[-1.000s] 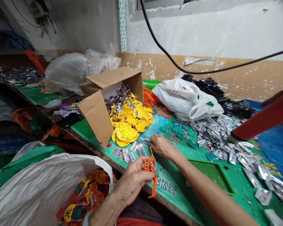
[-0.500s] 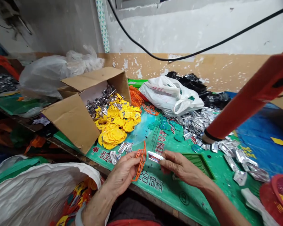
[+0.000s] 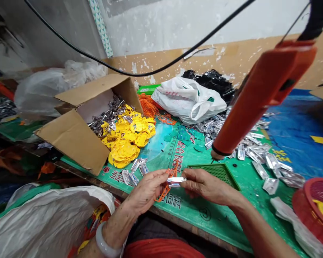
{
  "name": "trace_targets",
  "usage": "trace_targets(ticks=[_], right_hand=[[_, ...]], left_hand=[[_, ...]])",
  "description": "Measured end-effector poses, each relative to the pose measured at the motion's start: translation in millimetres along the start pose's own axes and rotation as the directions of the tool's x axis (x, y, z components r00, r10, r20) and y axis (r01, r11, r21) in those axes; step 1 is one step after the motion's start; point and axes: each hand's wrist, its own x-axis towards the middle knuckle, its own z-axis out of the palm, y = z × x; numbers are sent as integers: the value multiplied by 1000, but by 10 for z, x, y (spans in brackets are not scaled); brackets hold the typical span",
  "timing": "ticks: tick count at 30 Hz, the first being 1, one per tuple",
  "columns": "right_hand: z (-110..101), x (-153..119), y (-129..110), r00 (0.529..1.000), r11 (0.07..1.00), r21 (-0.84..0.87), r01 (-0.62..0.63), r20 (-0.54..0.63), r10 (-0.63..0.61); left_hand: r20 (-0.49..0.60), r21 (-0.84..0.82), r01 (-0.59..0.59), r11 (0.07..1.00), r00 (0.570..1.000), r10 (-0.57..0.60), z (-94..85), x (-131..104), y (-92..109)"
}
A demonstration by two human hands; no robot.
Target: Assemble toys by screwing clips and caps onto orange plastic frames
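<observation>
An orange plastic lattice frame [image 3: 164, 193] is pinched between the thumb and fingers of my left hand [image 3: 146, 190]. My right hand [image 3: 204, 184] is closed on one end of a shiny silver plastic piece [image 3: 177, 181], whose other end lies against the frame, close to my left thumb. Both hands are above the front of the green-covered table [image 3: 193, 222]. Just behind my right hand lies a green mesh tray [image 3: 226, 173]. Several loose silver pieces [image 3: 136, 172] rest left of my hands, in front of the yellow parts [image 3: 123, 152].
A red electric screwdriver [image 3: 244, 111] hangs over the table on the right. At the left a cardboard box [image 3: 75, 143] spills yellow and silver parts. A white plastic bag [image 3: 177, 98], heaped silver pieces [image 3: 258, 154] and a red basket [image 3: 298, 204] stand around; a white sack [image 3: 56, 218] is below.
The silver piece has come left against the orange frame, and my two hands are closer together. The hanging screwdriver appears higher and farther left as the view has shifted.
</observation>
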Motion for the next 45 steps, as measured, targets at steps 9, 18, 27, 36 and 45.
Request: trace_targets(ticks=[9, 18, 27, 36, 45], right_hand=[[60, 44, -6, 995, 975, 223, -8, -99, 31], [6, 104, -26, 990, 998, -31, -53, -129, 49], [136, 422, -326, 946, 929, -357, -94, -323, -28], [-305, -598, 224, 683, 773, -427, -470, -731, 12], [-1161, -59, 569, 759, 644, -574, -506, -651, 16]], left_hand=[[3, -36, -13, 999, 1000, 13, 39, 5, -27], [-229, -48, -165, 985, 962, 150, -254, -87, 81], [-468, -120, -105, 987, 883, 37, -210, -232, 309], [-228, -202, 104, 974, 962, -150, -95, -188, 69], [75, -149, 231, 962, 972, -222, 296, -176, -78]])
